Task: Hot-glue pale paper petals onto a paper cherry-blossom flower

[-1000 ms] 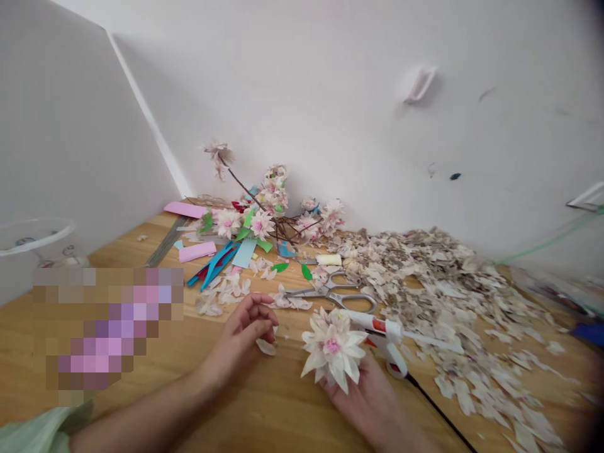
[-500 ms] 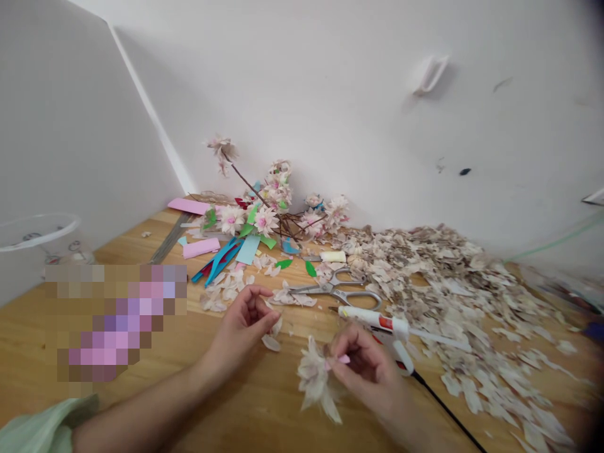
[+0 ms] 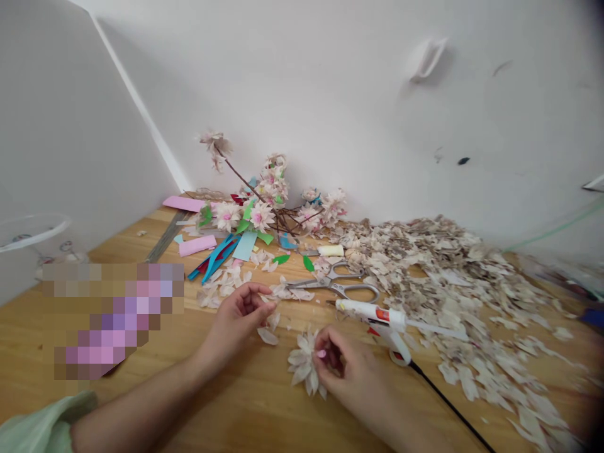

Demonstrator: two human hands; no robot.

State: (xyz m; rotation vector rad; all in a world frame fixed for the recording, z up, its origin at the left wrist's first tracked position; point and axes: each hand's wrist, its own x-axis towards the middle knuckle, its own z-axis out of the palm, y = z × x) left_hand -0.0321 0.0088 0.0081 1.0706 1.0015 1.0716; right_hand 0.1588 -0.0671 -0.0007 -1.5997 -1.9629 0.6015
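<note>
A pale flower of dried petals (image 3: 304, 365) is at the front middle of the table. Its pink centre (image 3: 321, 354) shows between the fingertips of my right hand (image 3: 352, 374), which is closed on it. To the left, my left hand (image 3: 243, 314) has thumb and forefinger brought together in a pinch. Whatever lies between those fingertips is too small or hidden to make out. Loose petals (image 3: 268, 335) lie just beside that hand. Behind my right hand a white glue gun (image 3: 372, 313) rests on its side, its black cord running to the front right.
Silver scissors (image 3: 352, 289) lie behind the glue gun. A wide heap of dried petals (image 3: 425, 251) covers the right side. Finished flowers on brown branches (image 3: 262, 214) stand against the wall, with blue strips (image 3: 219, 258) and pink paper (image 3: 197, 245) nearby. A clear plastic tub (image 3: 61, 226) stands far left.
My right hand has shifted slightly left and turned the flower, so its petals now spread more toward me. The left hand keeps its pinch almost in place. The whole view has tilted a little.
</note>
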